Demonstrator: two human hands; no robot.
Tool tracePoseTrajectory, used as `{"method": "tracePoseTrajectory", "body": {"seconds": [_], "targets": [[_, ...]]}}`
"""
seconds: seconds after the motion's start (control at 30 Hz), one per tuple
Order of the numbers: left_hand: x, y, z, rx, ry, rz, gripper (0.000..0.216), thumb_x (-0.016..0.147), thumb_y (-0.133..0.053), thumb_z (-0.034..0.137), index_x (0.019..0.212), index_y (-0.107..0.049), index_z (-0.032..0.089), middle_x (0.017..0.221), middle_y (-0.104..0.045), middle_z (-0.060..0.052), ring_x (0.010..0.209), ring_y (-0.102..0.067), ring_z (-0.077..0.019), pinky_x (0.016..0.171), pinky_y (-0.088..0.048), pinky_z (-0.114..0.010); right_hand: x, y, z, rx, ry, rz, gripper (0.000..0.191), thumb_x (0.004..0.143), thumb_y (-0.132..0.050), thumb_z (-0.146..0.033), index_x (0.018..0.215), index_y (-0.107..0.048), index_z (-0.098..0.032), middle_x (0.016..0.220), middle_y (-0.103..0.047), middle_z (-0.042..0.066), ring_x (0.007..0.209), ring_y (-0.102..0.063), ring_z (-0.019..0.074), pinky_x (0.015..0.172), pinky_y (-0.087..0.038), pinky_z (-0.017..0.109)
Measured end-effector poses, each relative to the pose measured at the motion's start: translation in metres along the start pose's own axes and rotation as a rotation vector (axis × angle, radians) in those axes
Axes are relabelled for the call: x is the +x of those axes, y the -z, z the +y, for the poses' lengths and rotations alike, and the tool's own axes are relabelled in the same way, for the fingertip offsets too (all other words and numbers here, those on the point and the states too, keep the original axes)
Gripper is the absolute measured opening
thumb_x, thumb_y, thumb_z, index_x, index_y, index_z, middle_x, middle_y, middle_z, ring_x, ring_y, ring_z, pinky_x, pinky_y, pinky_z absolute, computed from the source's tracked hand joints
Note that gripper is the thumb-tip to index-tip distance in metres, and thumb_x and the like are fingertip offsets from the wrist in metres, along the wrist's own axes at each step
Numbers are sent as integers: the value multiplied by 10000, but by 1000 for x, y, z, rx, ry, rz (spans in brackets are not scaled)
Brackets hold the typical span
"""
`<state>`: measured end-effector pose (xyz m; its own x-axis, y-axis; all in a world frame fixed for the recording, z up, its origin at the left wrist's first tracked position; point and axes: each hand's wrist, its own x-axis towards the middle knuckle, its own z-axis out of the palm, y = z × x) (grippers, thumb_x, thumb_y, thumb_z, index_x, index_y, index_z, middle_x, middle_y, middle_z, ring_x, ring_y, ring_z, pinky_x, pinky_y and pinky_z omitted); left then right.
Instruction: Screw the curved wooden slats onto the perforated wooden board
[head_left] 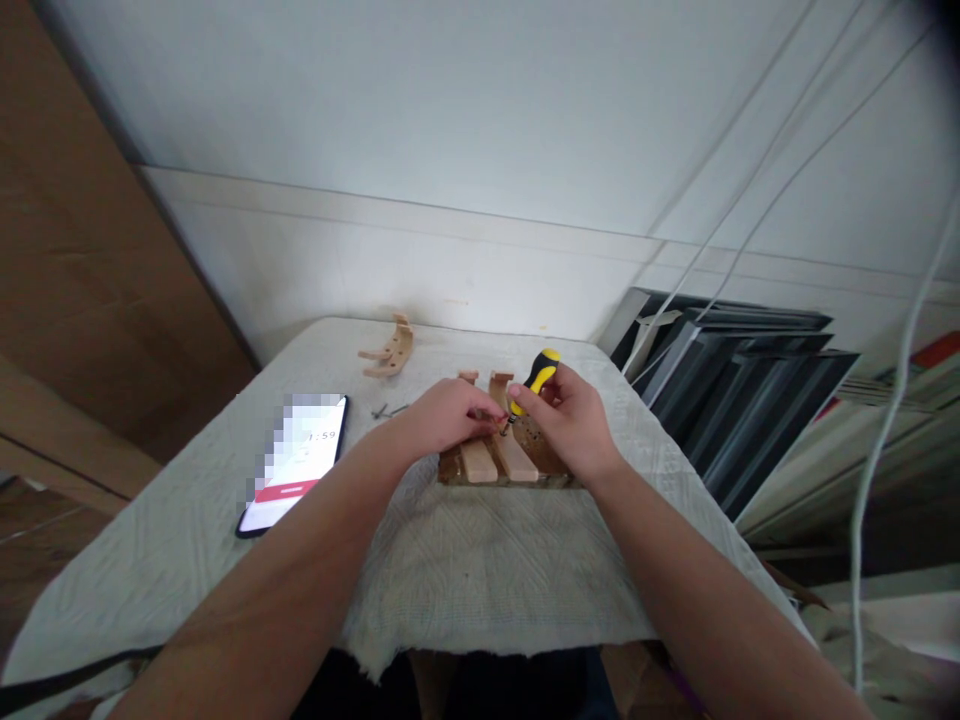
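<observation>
A wooden assembly (501, 462) of light slats on a darker base lies on the cloth-covered table (450, 570). My right hand (571, 418) is closed round a yellow and black screwdriver (534, 380), whose tip points down at the slats. My left hand (447, 416) rests on the wood right beside the tip, fingers pinched together as if on a small screw that I cannot make out.
A phone (296, 462) with a lit screen lies left of the wood. A curved wooden piece (390, 352) sits at the table's far side, and small screws (386, 410) lie near it. Dark metal frames (742, 400) lean at the right. White cables hang along the wall.
</observation>
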<state>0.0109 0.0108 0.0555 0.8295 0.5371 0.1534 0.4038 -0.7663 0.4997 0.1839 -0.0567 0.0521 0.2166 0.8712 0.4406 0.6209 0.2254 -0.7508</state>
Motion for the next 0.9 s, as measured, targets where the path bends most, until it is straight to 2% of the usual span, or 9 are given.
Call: {"method": "tracePoseTrajectory", "body": {"seconds": [0.13, 0.27, 0.37, 0.47, 0.6, 0.73, 0.83, 0.9], "targets": [[0, 0, 1, -5, 12, -17, 144, 830, -618, 172, 895, -745, 159, 849, -744, -28, 741, -630, -142, 659, -391, -230, -1, 1, 4, 130, 86, -120, 215, 833, -547, -363, 841, -656, -178, 799, -671, 42, 684, -577, 164, 646, -440, 302], [0, 1, 5, 22, 44, -11, 127, 825, -632, 184, 858, -748, 144, 818, -737, -42, 719, -622, -145, 639, -388, -232, -2, 0, 9, 169, 86, -115, 190, 811, -537, -277, 888, -682, -180, 822, -684, 42, 715, -583, 174, 677, -446, 317], [0, 1, 7, 87, 34, 18, 152, 835, -619, 215, 784, -743, 142, 748, -715, -43, 656, -595, -142, 598, -369, -238, -5, -1, 7, 214, 64, -152, 283, 776, -507, -194, 1016, -657, -193, 882, -676, 33, 653, -540, 150, 625, -435, 302], [1, -1, 6, 127, 14, 41, 156, 828, -620, 211, 748, -734, 140, 721, -704, -47, 634, -584, -141, 587, -364, -237, -9, -2, 3, 255, 116, -202, 371, 765, -528, -179, 1122, -614, -228, 1003, -649, 32, 670, -527, 139, 611, -441, 288], [2, -3, 3, 145, 13, 50, 148, 817, -625, 195, 733, -732, 136, 724, -712, -55, 625, -585, -138, 583, -364, -232, -9, -5, 2, 192, 173, -200, 223, 813, -603, -297, 1024, -633, -233, 863, -622, 20, 644, -511, 137, 586, -432, 280], [0, -3, 1, 77, -6, 43, 141, 829, -610, 194, 818, -746, 157, 789, -739, -43, 654, -609, -128, 605, -380, -219, -4, -4, 6, 176, 92, -165, 199, 792, -646, -378, 895, -606, -212, 733, -558, -3, 619, -490, 135, 578, -423, 281], [-1, -3, 2, 4, -35, 31, 164, 850, -587, 208, 884, -745, 179, 858, -751, -27, 722, -636, -128, 652, -402, -214, -1, -4, 9, 262, 9, -119, 234, 737, -690, -373, 827, -543, -214, 747, -547, -11, 655, -513, 141, 597, -441, 282], [-1, -2, 2, 8, -26, 26, 164, 850, -588, 209, 878, -747, 178, 850, -750, -24, 726, -640, -131, 651, -400, -218, 0, -5, 10, 343, 5, -103, 238, 728, -691, -345, 843, -524, -221, 787, -561, -10, 701, -533, 147, 627, -450, 285]]}}
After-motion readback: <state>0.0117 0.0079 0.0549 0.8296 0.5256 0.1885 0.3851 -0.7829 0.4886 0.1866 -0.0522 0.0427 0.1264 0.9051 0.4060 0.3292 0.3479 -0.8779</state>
